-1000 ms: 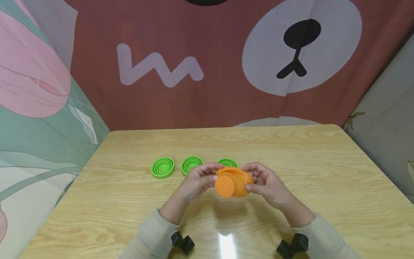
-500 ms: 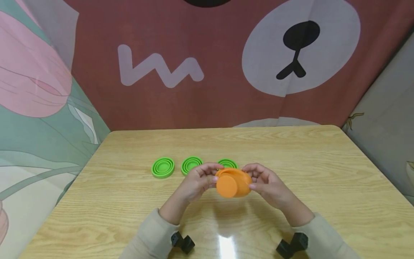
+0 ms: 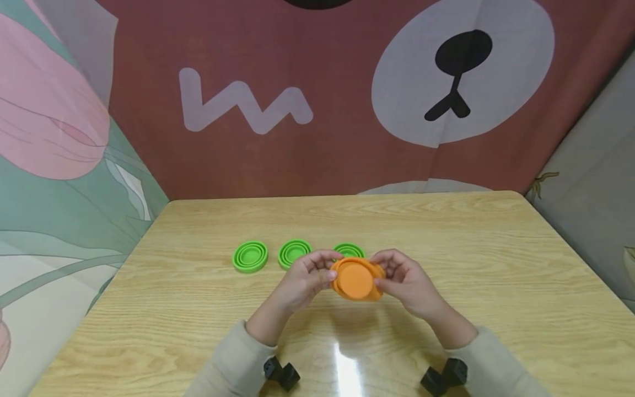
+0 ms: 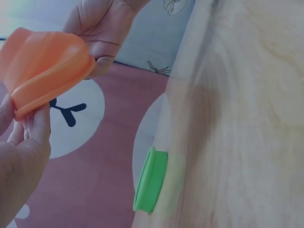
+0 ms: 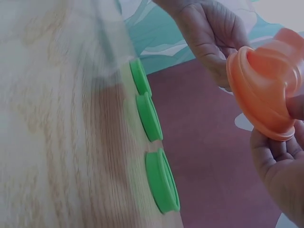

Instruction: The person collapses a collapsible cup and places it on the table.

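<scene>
An orange collapsible silicone cup [image 3: 356, 280] is held above the table between both hands, its round base facing the head camera. My left hand [image 3: 300, 281] pinches the rim on one side, thumb in front and fingers behind. On the opposite side my right hand [image 3: 414, 284] grips it the same way. Uneven folds show in the cup's wall [image 4: 52, 66] in the left wrist view; the right wrist view shows the wall partly pushed in beside the rim [image 5: 235, 76]. Just behind the hands lies a flattened green collapsible cup [image 3: 349, 251], partly hidden.
Two more flattened green cups, a left one [image 3: 250, 257] and a middle one [image 3: 294, 253], lie in a row with it on the wooden table [image 3: 173, 309]. A printed cloth [image 3: 248, 160] hangs beyond the table's far edge.
The orange cup's base has moved right and inward, so the cup looks flatter and more centred. My right thumb has shifted inward onto it. The green cups have stayed put.
</scene>
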A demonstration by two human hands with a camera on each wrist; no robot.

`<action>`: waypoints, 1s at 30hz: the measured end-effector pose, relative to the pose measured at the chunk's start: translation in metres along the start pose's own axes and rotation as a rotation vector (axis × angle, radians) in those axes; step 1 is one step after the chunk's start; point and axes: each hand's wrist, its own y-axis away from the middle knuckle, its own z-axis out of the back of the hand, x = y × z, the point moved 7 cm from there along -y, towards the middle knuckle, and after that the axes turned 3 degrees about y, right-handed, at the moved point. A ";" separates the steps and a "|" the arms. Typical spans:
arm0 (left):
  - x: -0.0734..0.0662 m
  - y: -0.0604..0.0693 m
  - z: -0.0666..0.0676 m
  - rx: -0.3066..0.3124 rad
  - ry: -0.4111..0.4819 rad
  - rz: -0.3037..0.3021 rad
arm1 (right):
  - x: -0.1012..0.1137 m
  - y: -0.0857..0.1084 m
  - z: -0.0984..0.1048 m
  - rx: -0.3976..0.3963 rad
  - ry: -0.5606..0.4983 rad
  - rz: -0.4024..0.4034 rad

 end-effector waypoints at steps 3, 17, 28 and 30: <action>0.002 0.000 0.001 -0.021 0.004 0.011 | -0.002 0.001 0.004 -0.062 0.108 -0.038; 0.009 -0.003 0.004 -0.068 -0.021 0.060 | 0.002 0.002 0.010 -0.216 0.358 -0.048; 0.010 -0.004 0.003 -0.062 -0.038 0.065 | 0.000 0.001 0.016 -0.281 0.466 -0.065; 0.010 -0.005 0.001 -0.040 -0.043 0.054 | 0.000 0.001 0.017 -0.289 0.502 -0.086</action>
